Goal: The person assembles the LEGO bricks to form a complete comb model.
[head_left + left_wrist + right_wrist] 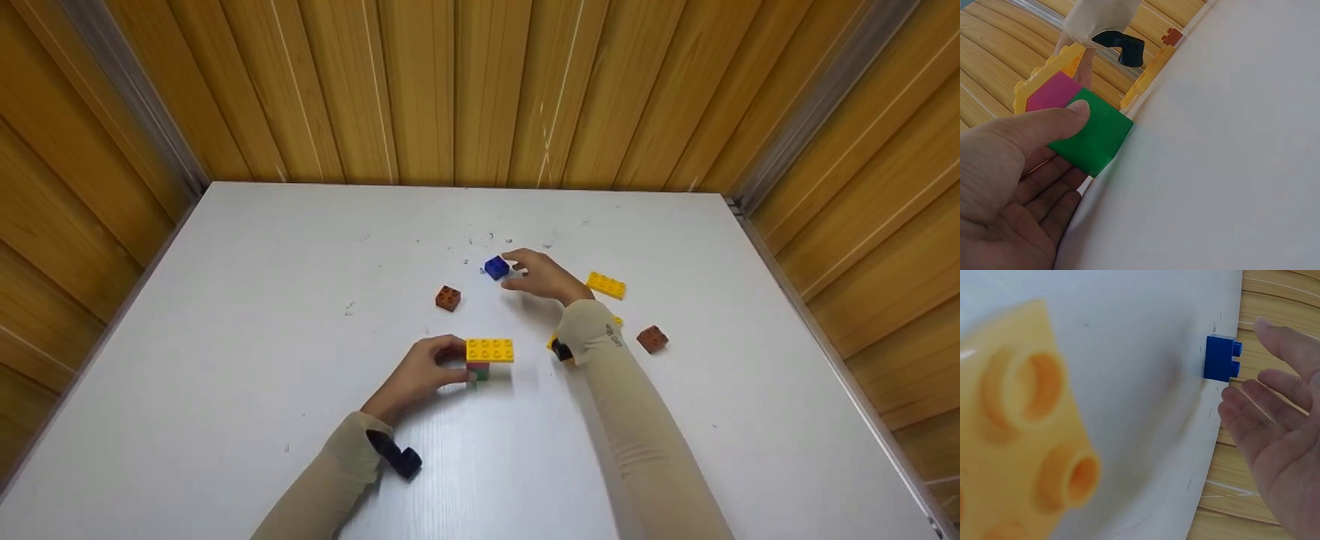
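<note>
A small stack stands on the white table, held by my left hand [425, 373] between thumb and fingers. Its lowest piece is a green brick [1098, 132], with a pink brick [1053, 91] above it and a long yellow brick [490, 349] on top, overhanging to the right. The left thumb presses on the green brick's face. Farther back, my right hand [546, 276] reaches beside a blue brick [496, 268], its thumb and fingers spread apart. In the right wrist view a gap shows between that hand and the blue brick [1219, 358].
A reddish-brown brick [448, 298] lies left of the blue one. To the right are a yellow brick [606, 285] and another brown brick [652, 339]. More yellow [618, 321] lies partly hidden under the right forearm. Ribbed wood-look walls [420, 90] border the table.
</note>
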Motion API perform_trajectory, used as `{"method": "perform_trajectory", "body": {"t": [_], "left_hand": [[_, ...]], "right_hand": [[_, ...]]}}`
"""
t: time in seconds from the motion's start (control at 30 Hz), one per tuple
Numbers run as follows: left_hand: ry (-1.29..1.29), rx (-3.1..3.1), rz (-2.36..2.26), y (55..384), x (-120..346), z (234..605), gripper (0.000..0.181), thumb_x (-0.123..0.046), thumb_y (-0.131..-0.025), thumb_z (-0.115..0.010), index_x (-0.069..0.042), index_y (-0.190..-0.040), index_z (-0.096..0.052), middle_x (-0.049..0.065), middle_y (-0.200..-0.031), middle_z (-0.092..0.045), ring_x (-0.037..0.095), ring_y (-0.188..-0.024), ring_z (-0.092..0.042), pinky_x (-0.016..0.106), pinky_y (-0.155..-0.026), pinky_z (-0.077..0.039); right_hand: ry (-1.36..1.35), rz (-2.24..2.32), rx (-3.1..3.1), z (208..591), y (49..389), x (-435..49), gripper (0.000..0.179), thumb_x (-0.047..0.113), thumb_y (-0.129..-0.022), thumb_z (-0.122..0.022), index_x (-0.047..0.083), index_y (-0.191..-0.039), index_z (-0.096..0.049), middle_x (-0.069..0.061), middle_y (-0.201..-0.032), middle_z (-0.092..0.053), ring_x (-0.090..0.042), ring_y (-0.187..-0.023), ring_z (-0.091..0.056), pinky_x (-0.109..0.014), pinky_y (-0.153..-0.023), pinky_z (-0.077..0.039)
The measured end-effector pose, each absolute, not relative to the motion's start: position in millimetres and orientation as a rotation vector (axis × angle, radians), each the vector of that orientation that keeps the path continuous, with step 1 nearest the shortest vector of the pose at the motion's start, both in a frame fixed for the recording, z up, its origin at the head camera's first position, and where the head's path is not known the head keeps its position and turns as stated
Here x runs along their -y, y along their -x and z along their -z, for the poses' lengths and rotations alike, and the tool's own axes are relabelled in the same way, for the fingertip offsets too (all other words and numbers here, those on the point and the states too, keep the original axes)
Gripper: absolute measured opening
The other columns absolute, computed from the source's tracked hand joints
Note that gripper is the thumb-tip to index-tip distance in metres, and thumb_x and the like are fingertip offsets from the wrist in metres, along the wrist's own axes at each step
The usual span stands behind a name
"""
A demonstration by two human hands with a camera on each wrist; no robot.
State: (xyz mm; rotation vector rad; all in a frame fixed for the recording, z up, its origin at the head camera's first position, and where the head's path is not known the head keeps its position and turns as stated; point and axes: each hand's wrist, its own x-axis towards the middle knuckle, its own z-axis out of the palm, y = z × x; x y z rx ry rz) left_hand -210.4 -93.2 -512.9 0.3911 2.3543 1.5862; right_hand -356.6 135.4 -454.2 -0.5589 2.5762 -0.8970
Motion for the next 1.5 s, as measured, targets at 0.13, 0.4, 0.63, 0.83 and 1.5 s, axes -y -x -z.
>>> {"method": "perform_trajectory", "body": {"t": [0.13, 0.4, 0.63, 0.83, 1.5], "left_hand": [[-0.411, -2.348, -1.612, 209.7, 92.4, 513.3, 0.042, -0.032, -0.069, -0.078, -0.020, -0.106, -0.062, -0.006, -0.107, -0.061, 0.012, -0.099, -0.055, 0.033, -0.094, -0.043], [-0.409, -2.328, -1.632, 209.5, 90.2, 514.4, 0.041, -0.032, -0.068, -0.077, -0.021, -0.105, -0.063, -0.007, -0.107, -0.061, 0.011, -0.099, -0.056, 0.032, -0.094, -0.043], [-0.422, -2.331, -1.611, 211.3, 89.9, 513.8, 0.040, -0.032, -0.070, -0.076, -0.022, -0.107, -0.062, -0.007, -0.108, -0.061, 0.011, -0.099, -0.056, 0.032, -0.094, -0.043], [-0.406, -2.318, -1.609, 210.6, 90.1, 512.4, 0.040, -0.025, -0.073, -0.075, -0.020, -0.109, -0.061, -0.005, -0.111, -0.060, 0.014, -0.102, -0.055, 0.034, -0.096, -0.042], [-0.430, -2.340, -1.599, 211.6, 90.3, 514.5, 0.040, -0.028, -0.072, -0.076, -0.019, -0.107, -0.061, -0.006, -0.108, -0.061, 0.011, -0.098, -0.056, 0.031, -0.092, -0.044]], "right_hand": [[0.509, 0.877, -2.570, 457.6, 357.6, -132.6, 0.063, 0.027, -0.085, -0.062, 0.014, -0.140, -0.033, -0.005, -0.142, -0.036, -0.023, -0.124, -0.040, -0.040, -0.104, -0.032], [0.470, 0.789, -2.576, 460.2, 358.0, -125.9, 0.070, 0.028, -0.086, -0.062, 0.017, -0.144, -0.024, -0.003, -0.148, -0.025, -0.021, -0.133, -0.028, -0.039, -0.110, -0.020], [0.523, 0.700, -2.593, 458.7, 357.3, -124.9, 0.066, 0.029, -0.088, -0.059, 0.018, -0.144, -0.025, -0.002, -0.149, -0.021, -0.021, -0.136, -0.019, -0.040, -0.111, -0.016], [0.580, 0.620, -2.625, 459.7, 359.1, -124.6, 0.063, 0.028, -0.088, -0.059, 0.016, -0.142, -0.030, -0.005, -0.147, -0.025, -0.022, -0.134, -0.025, -0.040, -0.110, -0.020], [0.529, 0.913, -2.604, 467.5, 359.8, -130.2, 0.046, 0.016, -0.078, -0.071, 0.011, -0.121, -0.055, -0.006, -0.120, -0.055, -0.021, -0.107, -0.052, -0.037, -0.096, -0.041]]}}
